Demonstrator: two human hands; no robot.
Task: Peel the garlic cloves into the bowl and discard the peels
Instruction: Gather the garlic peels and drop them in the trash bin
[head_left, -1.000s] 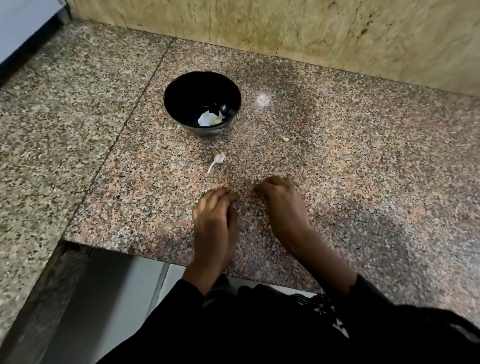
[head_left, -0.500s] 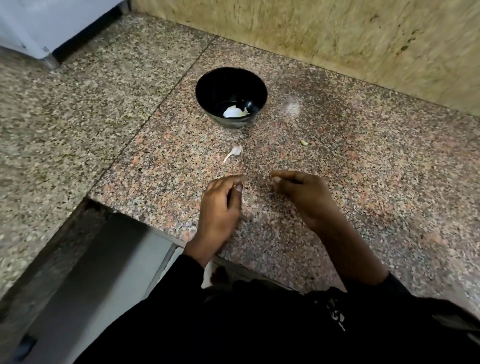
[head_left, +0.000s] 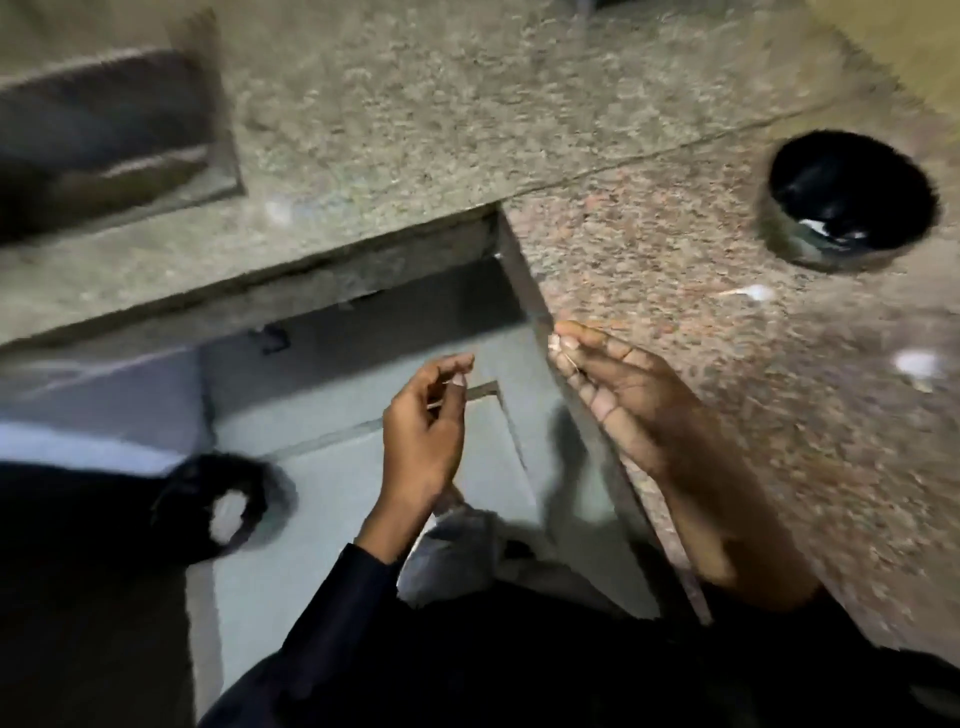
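Now peel scraps (head_left: 555, 344) pinched at right hand (head_left: 631, 387) fingertips, past bench (head_left: 675, 270) edge; thin sliver (head_left: 439, 402) nipped by left hand (head_left: 423, 431) over floor. Peels judged papery, weightless, clingy: best held by fingertip pinch. Unpeeled clove (head_left: 756, 293) left on bench beside bowl (head_left: 852, 200), long axis roughly left-right, stalk tip toward left; firm, small. Bowl contents blurred.

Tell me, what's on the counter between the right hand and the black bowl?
In the head view, a small white garlic piece lies on the granite between the right hand and the bowl.
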